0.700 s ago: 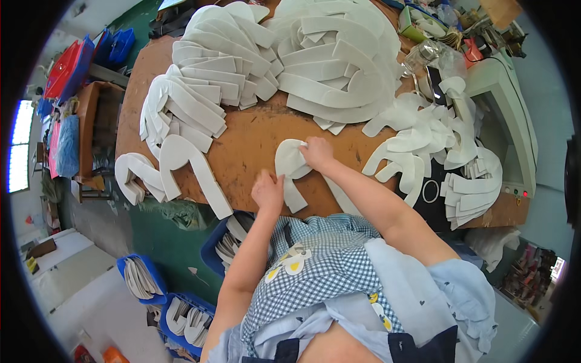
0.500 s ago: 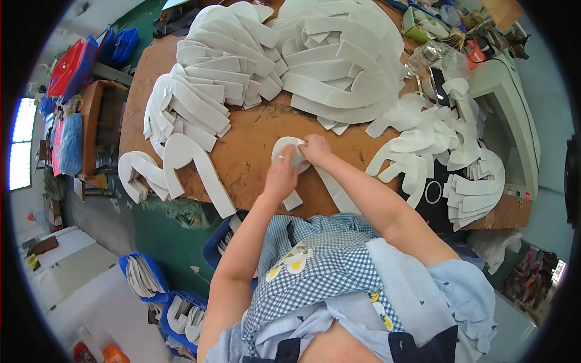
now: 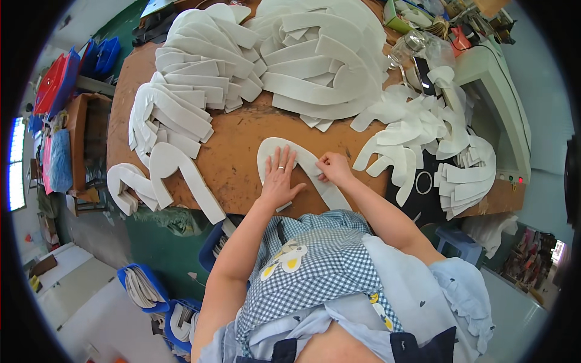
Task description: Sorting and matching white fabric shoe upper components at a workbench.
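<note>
A white U-shaped pad (image 3: 331,195) lies on the brown table in front of me, its curved end away from me and its right leg running toward my apron. My left hand (image 3: 279,181) rests flat on its left part, fingers stretched out, covering much of the left leg. At the outer edge of the right leg is my right hand (image 3: 336,169), its fingers curled and pressed together. What they hold, if anything, is hidden.
Large overlapping piles of white pads (image 3: 209,69) cover the far table (image 3: 236,136). Loose U-shaped pads (image 3: 203,190) lie at left. Thin white pieces (image 3: 411,124), a fanned stack (image 3: 475,181) and a pale machine (image 3: 505,91) stand to the right. Blue bins (image 3: 145,287) are on the floor.
My left hand has opened and flattened onto the pad. The right hand has moved right and nearer, to the right leg. The pad's curved end, bent up before, now lies flat.
</note>
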The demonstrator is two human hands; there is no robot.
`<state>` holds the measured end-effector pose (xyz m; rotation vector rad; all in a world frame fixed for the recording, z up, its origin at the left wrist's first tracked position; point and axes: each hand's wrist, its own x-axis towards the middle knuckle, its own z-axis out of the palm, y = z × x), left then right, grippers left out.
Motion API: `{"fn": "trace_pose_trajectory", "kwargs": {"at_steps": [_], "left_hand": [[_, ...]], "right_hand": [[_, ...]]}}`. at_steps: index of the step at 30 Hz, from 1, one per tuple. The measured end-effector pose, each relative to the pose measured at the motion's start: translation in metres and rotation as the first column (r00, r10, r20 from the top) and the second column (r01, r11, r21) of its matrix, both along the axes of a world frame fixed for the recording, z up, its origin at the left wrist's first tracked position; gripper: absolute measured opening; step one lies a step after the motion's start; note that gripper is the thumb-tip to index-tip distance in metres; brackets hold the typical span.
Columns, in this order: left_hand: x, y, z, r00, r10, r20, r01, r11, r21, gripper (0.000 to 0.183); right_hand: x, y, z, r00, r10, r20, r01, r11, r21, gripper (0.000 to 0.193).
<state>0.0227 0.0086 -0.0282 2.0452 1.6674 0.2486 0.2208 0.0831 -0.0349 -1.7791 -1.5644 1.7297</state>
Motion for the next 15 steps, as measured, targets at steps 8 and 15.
{"fn": "trace_pose_trajectory", "kwargs": {"at_steps": [8,15], "left_hand": [[0.003,-0.001,-0.001,1.0,0.002,-0.029,-0.003,1.0,-0.003,0.102],[0.005,-0.001,0.002,0.995,0.001,-0.101,-0.002,1.0,-0.009,0.097]], "right_hand": [[0.004,0.011,-0.003,0.999,-0.042,-0.013,0.041,0.995,-0.091,0.019],[0.003,0.016,-0.002,1.0,-0.004,0.026,0.007,0.992,-0.13,0.019]]}}
